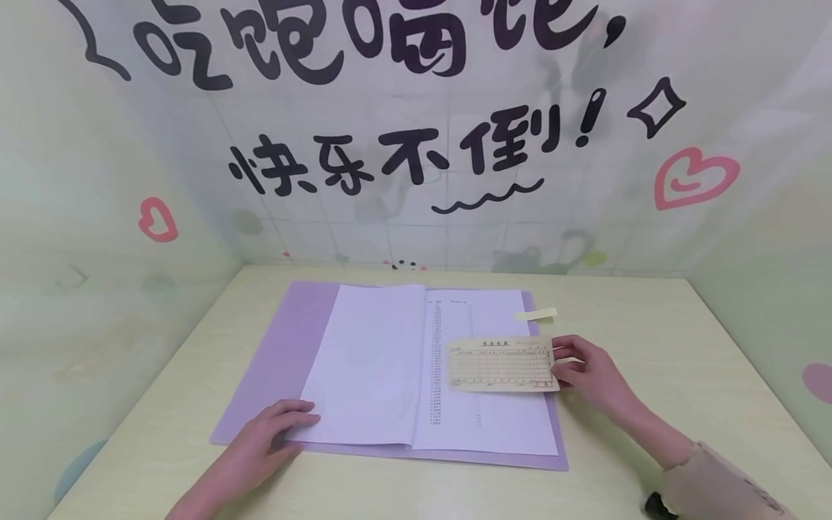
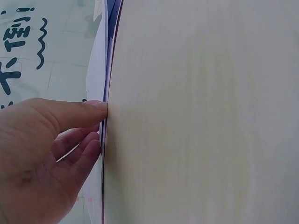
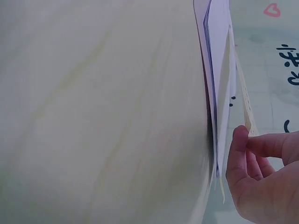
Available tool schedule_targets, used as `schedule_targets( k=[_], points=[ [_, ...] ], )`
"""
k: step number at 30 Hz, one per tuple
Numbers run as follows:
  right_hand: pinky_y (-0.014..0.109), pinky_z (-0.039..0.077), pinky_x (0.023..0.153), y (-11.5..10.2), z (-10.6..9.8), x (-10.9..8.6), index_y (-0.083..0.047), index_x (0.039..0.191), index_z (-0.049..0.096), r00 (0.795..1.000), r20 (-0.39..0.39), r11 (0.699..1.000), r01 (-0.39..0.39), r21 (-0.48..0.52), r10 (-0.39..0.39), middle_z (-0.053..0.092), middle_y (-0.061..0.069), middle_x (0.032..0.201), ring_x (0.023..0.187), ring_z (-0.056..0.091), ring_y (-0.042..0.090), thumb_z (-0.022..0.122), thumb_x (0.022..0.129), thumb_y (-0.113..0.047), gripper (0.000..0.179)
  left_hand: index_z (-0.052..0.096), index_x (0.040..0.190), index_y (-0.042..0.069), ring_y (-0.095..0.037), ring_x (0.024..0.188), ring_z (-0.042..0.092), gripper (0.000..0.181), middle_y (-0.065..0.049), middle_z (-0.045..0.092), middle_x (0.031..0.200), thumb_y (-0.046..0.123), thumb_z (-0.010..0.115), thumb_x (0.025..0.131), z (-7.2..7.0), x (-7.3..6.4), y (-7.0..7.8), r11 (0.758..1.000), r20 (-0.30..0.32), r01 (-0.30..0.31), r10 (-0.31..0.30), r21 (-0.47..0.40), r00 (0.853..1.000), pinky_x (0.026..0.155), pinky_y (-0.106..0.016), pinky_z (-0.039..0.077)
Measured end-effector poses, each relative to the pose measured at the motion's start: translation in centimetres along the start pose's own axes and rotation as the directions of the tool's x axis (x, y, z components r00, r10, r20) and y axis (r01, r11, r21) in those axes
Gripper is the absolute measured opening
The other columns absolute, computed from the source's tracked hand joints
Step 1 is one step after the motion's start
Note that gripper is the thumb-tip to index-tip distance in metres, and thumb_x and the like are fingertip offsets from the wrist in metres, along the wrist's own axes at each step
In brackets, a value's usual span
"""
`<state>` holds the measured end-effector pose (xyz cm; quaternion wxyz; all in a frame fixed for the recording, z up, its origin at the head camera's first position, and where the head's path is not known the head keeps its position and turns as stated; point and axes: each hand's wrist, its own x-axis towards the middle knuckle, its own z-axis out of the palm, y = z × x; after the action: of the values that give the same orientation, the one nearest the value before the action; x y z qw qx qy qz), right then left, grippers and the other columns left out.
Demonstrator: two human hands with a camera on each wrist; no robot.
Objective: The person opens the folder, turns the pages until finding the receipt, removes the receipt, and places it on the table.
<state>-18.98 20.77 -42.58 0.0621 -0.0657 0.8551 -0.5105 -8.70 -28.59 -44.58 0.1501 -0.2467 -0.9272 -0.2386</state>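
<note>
A purple folder (image 1: 260, 361) lies spread on the table, with a blank white page (image 1: 364, 361) on its left side and a printed list page (image 1: 513, 433) on its right. My right hand (image 1: 588, 372) pinches the right end of a pale yellow printed form slip (image 1: 500, 365) between thumb and fingers. The slip overlaps the list page, and in the right wrist view its held end stands off the pages. My left hand (image 1: 260, 440) rests at the lower left corner of the blank page. In the left wrist view, the thumb (image 2: 84, 113) is right at the folder's edge.
A pale yellow sticky strip (image 1: 536, 315) juts from the right edge of the list page. The light wood table (image 1: 650, 318) is enclosed by a printed curtain (image 1: 403, 238) at the back and sides. A small black object (image 1: 659, 505) shows beside the right sleeve (image 1: 715, 480).
</note>
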Motion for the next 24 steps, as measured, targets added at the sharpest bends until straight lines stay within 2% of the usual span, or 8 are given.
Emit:
schedule_targets(
  k=[10, 24],
  points=[
    [0.027, 0.059, 0.071, 0.5, -2.3, -0.5, 0.003, 0.131, 0.042, 0.998, -0.057, 1.0, 0.001, -0.027, -0.003, 0.056, 0.027, 0.118, 0.09, 0.066, 0.016, 0.057, 0.089, 0.0, 0.045, 0.067, 0.107, 0.017, -0.022, 0.103, 0.056, 0.052, -0.002, 0.062, 0.114, -0.005, 0.079, 0.061, 0.1, 0.0, 0.0, 1.0, -0.016, -0.014, 0.014, -0.002, 1.0, 0.093, 0.006, 0.03],
    [0.023, 0.058, 0.069, 1.9, -5.5, -1.5, 0.004, 0.131, 0.041, 0.989, -0.143, 0.997, 0.036, -0.07, -0.046, 0.055, 0.028, 0.119, 0.083, 0.062, -0.005, 0.054, 0.092, -0.005, 0.042, 0.067, 0.106, 0.017, -0.023, 0.104, 0.056, 0.051, -0.002, 0.062, 0.115, -0.004, 0.08, 0.061, 0.3, 0.0, -0.1, 1.0, -0.016, -0.009, 0.009, -0.011, 1.0, 0.095, 0.006, 0.028]
  ],
)
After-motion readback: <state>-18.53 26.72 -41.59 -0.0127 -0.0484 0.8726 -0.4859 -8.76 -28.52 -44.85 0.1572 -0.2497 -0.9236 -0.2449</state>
